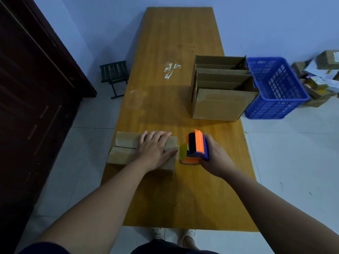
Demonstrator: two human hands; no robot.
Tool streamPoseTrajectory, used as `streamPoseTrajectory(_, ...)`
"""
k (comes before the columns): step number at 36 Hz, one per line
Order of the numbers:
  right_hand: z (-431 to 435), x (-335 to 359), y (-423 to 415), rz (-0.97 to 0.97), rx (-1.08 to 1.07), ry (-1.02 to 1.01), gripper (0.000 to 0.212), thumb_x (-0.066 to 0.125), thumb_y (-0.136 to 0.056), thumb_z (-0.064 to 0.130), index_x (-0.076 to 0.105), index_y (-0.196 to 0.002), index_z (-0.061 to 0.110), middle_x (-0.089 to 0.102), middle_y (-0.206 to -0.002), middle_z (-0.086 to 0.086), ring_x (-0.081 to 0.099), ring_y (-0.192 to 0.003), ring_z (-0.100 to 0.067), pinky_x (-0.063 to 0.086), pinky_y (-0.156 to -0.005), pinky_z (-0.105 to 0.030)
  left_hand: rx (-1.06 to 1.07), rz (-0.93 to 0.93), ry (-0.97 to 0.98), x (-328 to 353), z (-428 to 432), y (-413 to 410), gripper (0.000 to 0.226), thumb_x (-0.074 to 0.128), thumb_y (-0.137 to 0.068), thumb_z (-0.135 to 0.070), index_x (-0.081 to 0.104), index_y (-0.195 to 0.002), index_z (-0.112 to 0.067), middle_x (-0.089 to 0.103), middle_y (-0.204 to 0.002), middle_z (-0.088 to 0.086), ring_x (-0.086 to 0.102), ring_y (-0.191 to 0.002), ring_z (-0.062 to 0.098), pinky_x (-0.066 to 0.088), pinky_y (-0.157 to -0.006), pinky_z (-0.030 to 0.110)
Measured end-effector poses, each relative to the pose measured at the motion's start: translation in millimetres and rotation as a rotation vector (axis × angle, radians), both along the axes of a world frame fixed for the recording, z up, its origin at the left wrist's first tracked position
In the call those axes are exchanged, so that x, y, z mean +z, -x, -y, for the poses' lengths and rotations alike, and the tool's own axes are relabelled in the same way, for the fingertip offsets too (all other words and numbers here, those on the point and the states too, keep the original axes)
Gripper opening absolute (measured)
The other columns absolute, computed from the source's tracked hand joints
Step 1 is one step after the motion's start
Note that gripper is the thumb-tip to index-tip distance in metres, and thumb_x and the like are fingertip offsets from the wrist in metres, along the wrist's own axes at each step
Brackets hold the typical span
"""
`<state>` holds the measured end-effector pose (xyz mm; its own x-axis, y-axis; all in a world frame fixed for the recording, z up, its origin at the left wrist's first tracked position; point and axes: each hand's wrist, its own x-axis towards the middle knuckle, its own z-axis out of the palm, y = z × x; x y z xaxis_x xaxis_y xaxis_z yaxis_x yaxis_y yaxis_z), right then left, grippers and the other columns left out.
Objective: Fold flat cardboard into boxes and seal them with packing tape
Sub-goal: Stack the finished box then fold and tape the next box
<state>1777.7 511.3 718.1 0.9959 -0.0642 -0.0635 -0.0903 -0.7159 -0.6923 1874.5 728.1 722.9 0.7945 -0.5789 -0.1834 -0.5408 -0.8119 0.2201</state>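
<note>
Left hand (156,149) lies flat with straight fingers on top of the small box (124,151), pressing its flaps down; right hand (217,158) grips the tape dispenser (197,145) just beside the box's right end, a tab of tape (182,150) reaching that edge; the seam (122,147) between the flaps looks bare; to do this well, probably anchor the tab on the end wall, draw the dispenser along the seam under steady pressure, and slide the flat hand ahead of it; beyond the box stand open cartons (220,105), and a blue crate (275,88) farther to the box's right.
</note>
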Motion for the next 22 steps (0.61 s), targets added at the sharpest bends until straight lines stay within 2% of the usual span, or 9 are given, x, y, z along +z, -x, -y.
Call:
streamPoseTrajectory(2,0.9,5.4,-4.3,0.030,0.015,0.035,0.056,0.076,-0.078,0.024,0.043,-0.124,0.027,0.050,-0.099,0.019,0.053,-0.086,0.004,0.039,-0.067,-0.012,0.013,-0.007,-0.014,1.0,1.6,-0.2,0.075,0.018,-0.085,-0.076,0.021,-0.147,-0.033,0.029,-0.149,-0.009,0.020,-0.139,0.014,-0.002,-0.115,0.042)
streamPoseTrajectory(5,1.9,10.5,-3.5,0.079,0.055,0.109,0.045,0.076,-0.078,0.020,0.047,-0.112,0.022,0.049,-0.093,0.016,0.054,-0.081,-0.001,0.038,-0.064,-0.012,0.013,-0.011,-0.023,1.1,2.2,-0.2,0.072,0.022,-0.087,-0.073,0.021,-0.147,-0.033,0.029,-0.148,-0.010,0.020,-0.138,0.013,-0.002,-0.116,0.042)
streamPoseTrajectory(8,2.5,9.8,3.8,0.122,0.123,0.177,0.044,0.077,-0.075,0.014,0.049,-0.109,0.016,0.050,-0.093,0.011,0.051,-0.077,-0.002,0.038,-0.067,-0.016,0.005,-0.006,0.002,1.1,0.3,-0.4,0.079,0.014,-0.082,-0.077,0.023,-0.147,-0.032,0.031,-0.147,-0.009,0.021,-0.138,0.014,-0.002,-0.115,0.042)
streamPoseTrajectory(12,6.9,8.1,8.2,0.119,0.154,0.243,0.049,0.078,-0.073,0.010,0.051,-0.114,0.010,0.055,-0.098,0.003,0.053,-0.082,-0.009,0.044,-0.069,-0.022,-0.003,-0.003,0.021,-0.7,-0.5,-0.8,0.086,-0.003,-0.077,-0.077,0.024,-0.146,-0.033,0.032,-0.147,-0.009,0.020,-0.137,0.013,-0.003,-0.114,0.042)
streamPoseTrajectory(16,8.5,3.9,5.3,0.086,0.112,0.191,0.044,0.075,-0.077,0.013,0.048,-0.111,0.017,0.055,-0.094,0.007,0.056,-0.078,-0.008,0.048,-0.066,-0.022,-0.002,-0.007,0.033,-2.9,-1.8,-1.6,0.081,-0.006,-0.080,-0.072,0.023,-0.146,-0.033,0.032,-0.146,-0.009,0.020,-0.137,0.013,-0.003,-0.115,0.042)
streamPoseTrajectory(19,8.0,-6.0,5.0,0.019,0.048,0.169,0.038,0.072,-0.081,0.017,0.045,-0.107,0.023,0.050,-0.090,0.013,0.054,-0.076,-0.002,0.041,-0.061,-0.015,-0.016,0.013,0.022,-1.2,-2.1,0.3,0.082,-0.009,-0.080,-0.070,0.022,-0.146,-0.032,0.031,-0.146,-0.009,0.019,-0.138,0.014,-0.003,-0.115,0.042)
streamPoseTrajectory(22,21.0,-19.6,14.5,-0.078,-0.002,0.194,0.037,0.071,-0.084,0.021,0.042,-0.107,0.025,0.051,-0.093,0.011,0.051,-0.076,0.000,0.038,-0.061,-0.016,-0.011,0.000,0.017,-0.6,-1.6,0.6,0.076,-0.004,-0.084,-0.067,0.021,-0.147,-0.032,0.030,-0.147,-0.010,0.017,-0.138,0.013,-0.004,-0.115,0.042)
